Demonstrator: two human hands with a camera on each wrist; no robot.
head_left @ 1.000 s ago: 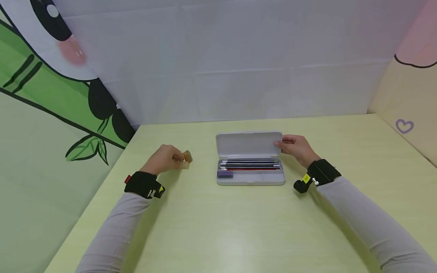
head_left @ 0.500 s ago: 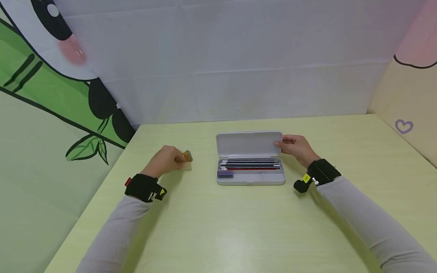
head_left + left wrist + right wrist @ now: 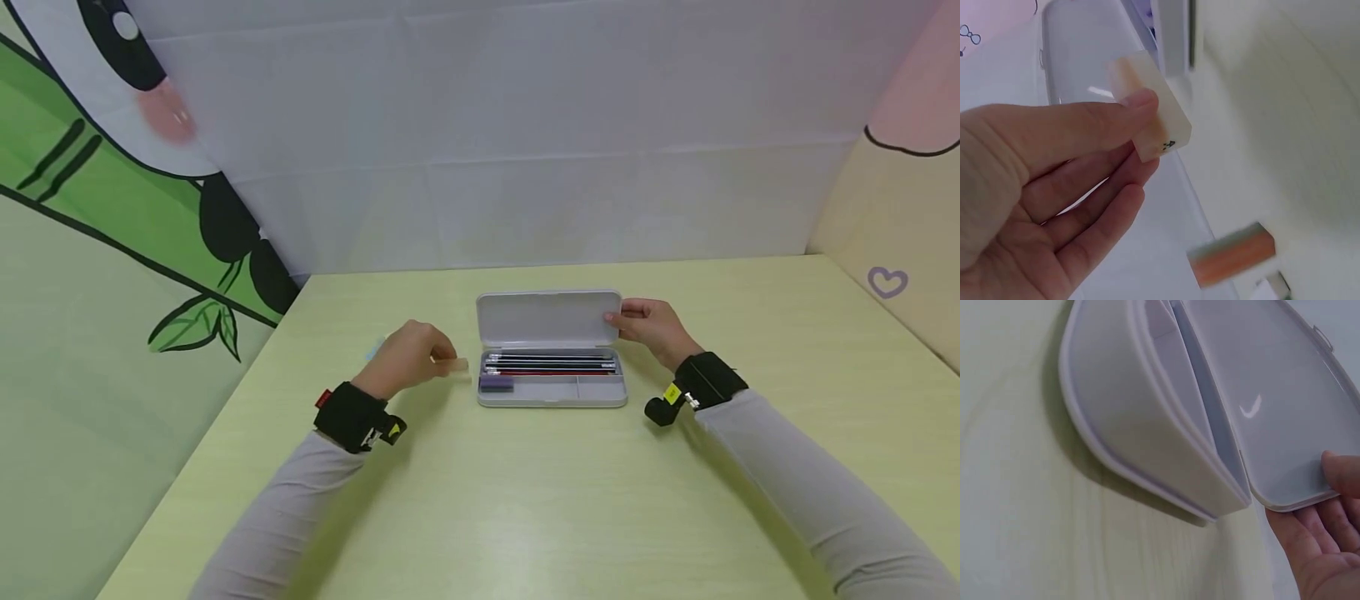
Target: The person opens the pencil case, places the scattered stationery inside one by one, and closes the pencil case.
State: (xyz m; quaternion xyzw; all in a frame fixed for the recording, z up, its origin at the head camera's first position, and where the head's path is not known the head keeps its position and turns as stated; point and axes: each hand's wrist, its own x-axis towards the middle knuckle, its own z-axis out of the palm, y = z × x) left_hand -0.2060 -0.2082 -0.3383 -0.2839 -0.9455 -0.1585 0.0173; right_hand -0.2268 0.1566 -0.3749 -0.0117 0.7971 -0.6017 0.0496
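Note:
My left hand pinches a white eraser with a pale orange band between thumb and fingers, just left of the pencil case. The case lies open, lid raised. My right hand grips the lid's right edge, thumb on the inner face, as the right wrist view also shows. Inside the case, several pencils lie in the long rear compartment. A purple block sits in the front left compartment. The front right part holds nothing visible.
An orange and green block and a partly visible white block lie on the table in the left wrist view. In the head view a light blue item shows behind my left hand. A cloth backdrop stands behind the table.
My left hand has moved right with the pale eraser, toward the case. The orange block beside it is now hidden in the head view, and a light blue item shows. My right hand stays put.

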